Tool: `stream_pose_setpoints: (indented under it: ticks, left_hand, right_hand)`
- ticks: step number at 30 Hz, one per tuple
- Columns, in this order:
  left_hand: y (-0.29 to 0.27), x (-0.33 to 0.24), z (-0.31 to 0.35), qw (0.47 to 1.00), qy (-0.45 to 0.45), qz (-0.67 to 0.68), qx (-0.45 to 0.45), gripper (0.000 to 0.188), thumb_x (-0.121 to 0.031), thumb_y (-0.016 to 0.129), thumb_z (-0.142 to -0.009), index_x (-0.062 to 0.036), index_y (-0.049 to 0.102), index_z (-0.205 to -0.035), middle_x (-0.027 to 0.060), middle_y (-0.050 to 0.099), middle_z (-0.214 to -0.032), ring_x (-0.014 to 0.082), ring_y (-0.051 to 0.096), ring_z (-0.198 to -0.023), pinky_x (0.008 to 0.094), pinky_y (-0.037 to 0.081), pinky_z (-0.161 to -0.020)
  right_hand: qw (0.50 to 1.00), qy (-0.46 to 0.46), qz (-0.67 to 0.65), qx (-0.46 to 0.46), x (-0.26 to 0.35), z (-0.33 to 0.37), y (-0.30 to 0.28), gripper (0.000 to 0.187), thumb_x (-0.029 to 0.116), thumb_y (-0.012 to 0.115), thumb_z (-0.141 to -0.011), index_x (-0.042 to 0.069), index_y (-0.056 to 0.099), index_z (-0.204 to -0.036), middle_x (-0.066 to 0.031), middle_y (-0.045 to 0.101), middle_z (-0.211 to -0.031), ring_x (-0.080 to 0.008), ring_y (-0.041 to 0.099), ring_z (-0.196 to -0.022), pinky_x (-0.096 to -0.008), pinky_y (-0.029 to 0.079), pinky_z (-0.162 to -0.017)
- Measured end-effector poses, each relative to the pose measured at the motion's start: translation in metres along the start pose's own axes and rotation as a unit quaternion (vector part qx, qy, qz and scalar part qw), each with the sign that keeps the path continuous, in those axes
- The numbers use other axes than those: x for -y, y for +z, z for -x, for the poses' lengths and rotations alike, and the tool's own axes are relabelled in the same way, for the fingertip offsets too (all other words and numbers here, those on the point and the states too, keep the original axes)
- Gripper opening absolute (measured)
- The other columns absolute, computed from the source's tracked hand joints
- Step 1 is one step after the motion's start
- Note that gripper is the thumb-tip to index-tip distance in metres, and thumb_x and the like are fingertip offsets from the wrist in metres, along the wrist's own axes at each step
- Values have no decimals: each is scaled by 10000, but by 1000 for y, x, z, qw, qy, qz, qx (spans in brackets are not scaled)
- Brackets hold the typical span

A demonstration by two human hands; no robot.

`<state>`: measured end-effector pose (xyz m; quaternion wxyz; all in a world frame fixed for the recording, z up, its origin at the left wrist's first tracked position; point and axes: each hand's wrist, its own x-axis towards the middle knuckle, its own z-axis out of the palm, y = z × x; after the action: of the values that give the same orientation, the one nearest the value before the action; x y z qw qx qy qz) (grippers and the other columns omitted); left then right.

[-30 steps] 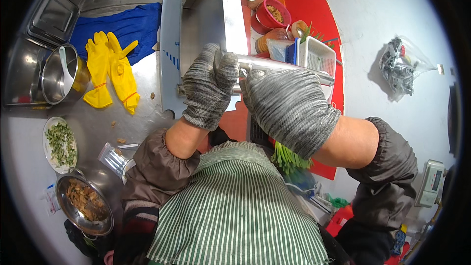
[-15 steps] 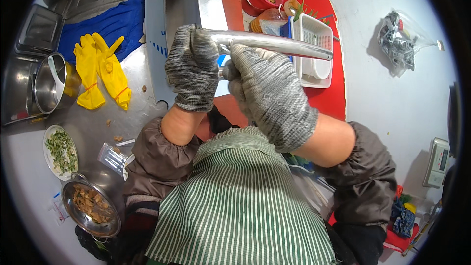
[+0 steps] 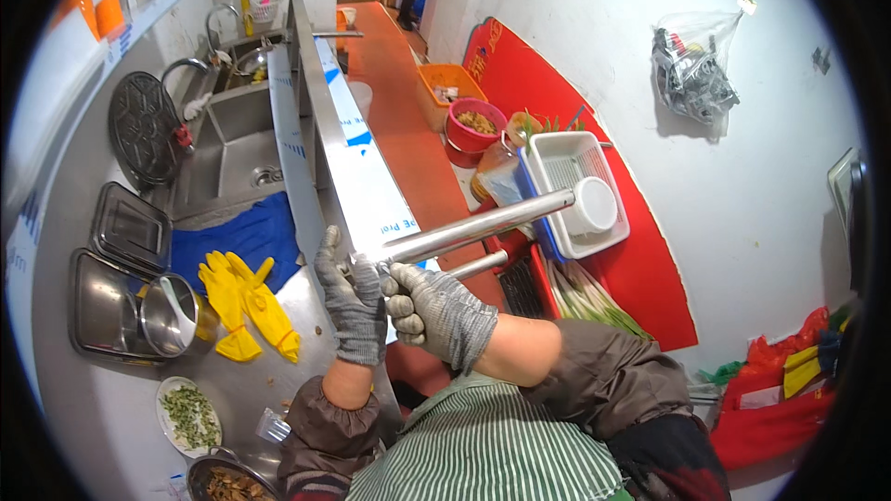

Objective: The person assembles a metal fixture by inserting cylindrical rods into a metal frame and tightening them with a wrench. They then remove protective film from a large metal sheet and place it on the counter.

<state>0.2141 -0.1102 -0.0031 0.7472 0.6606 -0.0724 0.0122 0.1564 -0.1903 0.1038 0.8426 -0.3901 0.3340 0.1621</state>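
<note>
Both my hands wear grey knitted gloves. My left hand (image 3: 353, 301) is closed around the near end of a shiny steel tube (image 3: 473, 227), close to the edge of a long steel shelf (image 3: 339, 125). The tube runs up and to the right, ending over a white basket (image 3: 580, 195). My right hand (image 3: 436, 311) sits just right of the left one, its fingers curled at a shorter steel bar (image 3: 475, 265) beneath the tube. I wear brown sleeves and a green striped apron (image 3: 483, 450).
Yellow rubber gloves (image 3: 246, 306) lie on a blue cloth (image 3: 246, 237) beside the sink (image 3: 232, 144). Steel trays and a pot (image 3: 167, 315), a plate of chopped greens (image 3: 190, 413), a red bowl (image 3: 473, 130), an orange tub (image 3: 450, 88), green onions (image 3: 594, 301), and a hanging plastic bag (image 3: 691, 65) surround me.
My head has lifted, so the whole shelf, sink and red counter now show. Both hands and the tube appear lower and smaller, with the tube tilted up to the right.
</note>
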Motion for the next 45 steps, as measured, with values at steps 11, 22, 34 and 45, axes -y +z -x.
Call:
stream_pose_setpoints:
  ticks: [11, 22, 34, 45]
  left_hand:
    - [-29, -8, -25, 892, 373, -165, 196, 283, -245, 713, -746, -112, 668, -991, 91, 582, -1183, 299, 463, -1217, 435, 341, -1043]
    - [-22, -11, -28, 849, 469, -204, 132, 269, -74, 721, -692, -121, 678, -953, 51, 654, -1032, 283, 589, -1065, 392, 468, -919]
    - [-25, -11, -24, 857, 442, -230, 132, 277, -98, 702, -708, -116, 684, -984, 71, 636, -1081, 292, 569, -1086, 407, 446, -947]
    - [-25, -6, -23, 851, 451, -234, 130, 295, -126, 695, -722, -117, 677, -1017, 72, 633, -1076, 281, 574, -1078, 427, 432, -970]
  right_hand:
    - [994, 19, 84, 60, 9, -3, -15, 337, 403, 386, -958, 175, 497, -736, 65, 442, -506, -73, 380, -355, -223, 325, -337]
    - [109, -399, 910, -4, 35, 16, -13, 155, 152, 563, -793, 4, 603, -815, -88, 592, -621, -216, 617, -554, -366, 455, -458]
    - [314, -350, 882, 18, 41, 8, -5, 166, 158, 528, -849, 24, 615, -805, -131, 606, -590, -266, 614, -507, -408, 452, -407]
    - [702, -343, 623, -26, 4, -11, -14, 330, 270, 424, -955, 19, 627, -885, -129, 632, -716, -254, 619, -635, -361, 511, -625]
